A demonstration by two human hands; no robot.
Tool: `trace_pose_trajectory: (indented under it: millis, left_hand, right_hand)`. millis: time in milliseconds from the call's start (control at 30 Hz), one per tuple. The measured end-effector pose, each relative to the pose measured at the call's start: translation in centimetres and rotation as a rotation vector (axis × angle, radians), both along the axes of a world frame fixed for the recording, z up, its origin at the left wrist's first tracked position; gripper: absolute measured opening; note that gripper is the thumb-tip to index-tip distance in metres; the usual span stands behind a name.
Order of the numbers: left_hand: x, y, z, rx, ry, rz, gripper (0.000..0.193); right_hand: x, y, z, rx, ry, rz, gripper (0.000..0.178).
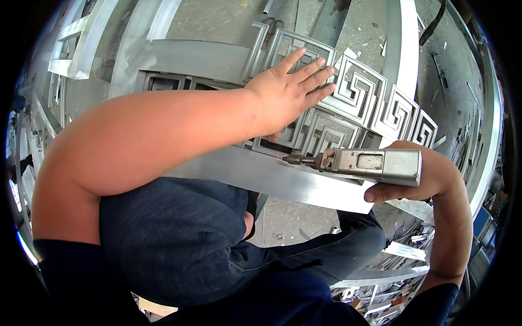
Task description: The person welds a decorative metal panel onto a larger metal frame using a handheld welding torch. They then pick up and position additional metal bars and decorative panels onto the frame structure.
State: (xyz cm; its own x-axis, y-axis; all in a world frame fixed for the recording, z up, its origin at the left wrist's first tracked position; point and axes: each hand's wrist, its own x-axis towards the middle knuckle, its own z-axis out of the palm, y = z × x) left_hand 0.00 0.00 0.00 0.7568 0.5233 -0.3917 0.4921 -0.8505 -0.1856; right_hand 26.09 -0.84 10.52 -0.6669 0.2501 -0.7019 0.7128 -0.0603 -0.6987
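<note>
My left hand lies with its fingers spread over a silver metal fretwork panel of square spiral patterns. My right hand grips a handheld laser welding gun with a blocky silver body; the gun hides most of those fingers, though one shows below it. Its dark nozzle points left, and a small red spot glows just off the tip. That tip is at the seam between the fretwork and a wide, smooth metal strip on the near side. Whether the nozzle touches the metal, I cannot tell.
Another broad metal strip runs along the far side of the fretwork. A pale metal bar stretches away at the right. Metal frames stand at the far left, and offcuts litter the floor at the lower right. My bent knees are close to the near strip.
</note>
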Motion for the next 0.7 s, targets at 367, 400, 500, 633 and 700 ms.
trace_pose_trajectory:
  millis: [367, 400, 500, 633, 700]
  left_hand:
    - [-0.6, 0.5, 0.4, -0.023, -0.006, -0.046, 0.138]
    - [-0.5, 0.5, 0.4, -0.012, -0.004, -0.049, 0.138]
    - [-0.4, 0.6, 0.5, -0.026, -0.004, -0.040, 0.137]
    - [-0.5, 0.5, 0.4, -0.014, 0.001, -0.053, 0.135]
    - [-0.4, 0.6, 0.3, -0.014, -0.007, -0.055, 0.134]
  right_hand:
    - [-0.4, -0.5, -0.7, 0.105, 0.099, -0.003, 0.040]
    - [-0.5, -0.4, -0.6, 0.075, 0.079, -0.007, 0.041]
    - [-0.7, 0.0, -0.5, 0.019, 0.008, -0.016, 0.042]
    - [-0.7, -0.4, -1.0, 0.066, -0.065, -0.016, 0.043]
    - [-0.5, -0.6, -1.2, 0.065, -0.064, -0.050, 0.042]
